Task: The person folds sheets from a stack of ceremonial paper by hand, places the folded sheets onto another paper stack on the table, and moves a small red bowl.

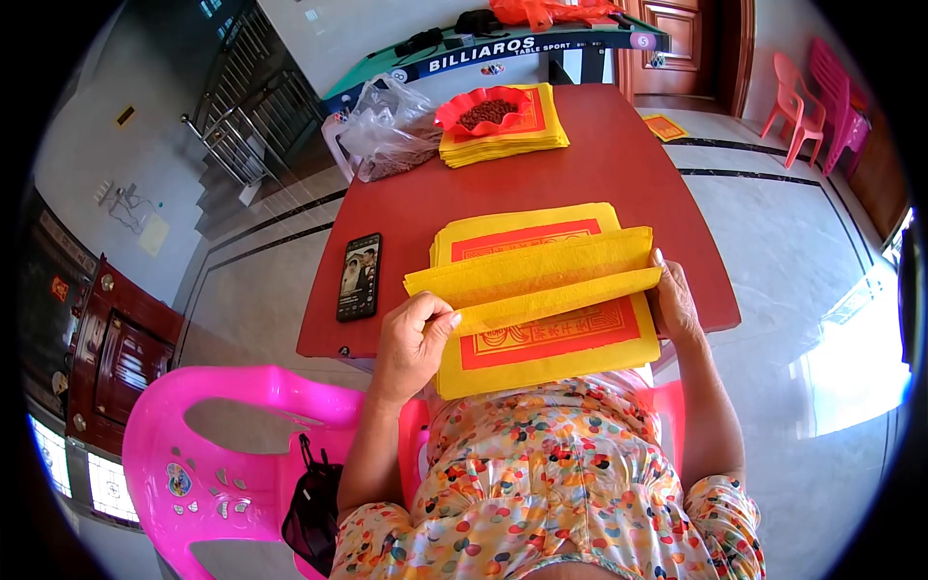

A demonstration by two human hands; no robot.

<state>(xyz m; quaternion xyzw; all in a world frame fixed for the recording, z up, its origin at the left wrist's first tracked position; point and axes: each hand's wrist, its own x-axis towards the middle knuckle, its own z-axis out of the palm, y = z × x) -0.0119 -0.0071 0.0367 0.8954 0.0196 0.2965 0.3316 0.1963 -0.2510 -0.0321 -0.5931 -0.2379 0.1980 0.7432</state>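
Note:
A yellow sheet of joss paper [532,273], curled lengthwise into a loose fold, spans the space between my hands. My left hand [414,340] pinches its left end between thumb and fingers. At the right end, my right hand [674,298] grips the edge, thumb on top and the other fingers partly hidden behind the paper. Beneath lies a stack of yellow joss paper [551,369] with red printed panels, close to my lap at the table's near edge. A phone [360,277] with a lit screen rests on the table left of the stack.
On the red table [633,155], a second stack of yellow paper [503,150] carries a red dish [488,111] of small dark pieces. Beside it sits a clear plastic bag [391,135]. A pink chair [261,387] holding a black bag [314,507] stands at my left. Behind is a billiard table [503,53].

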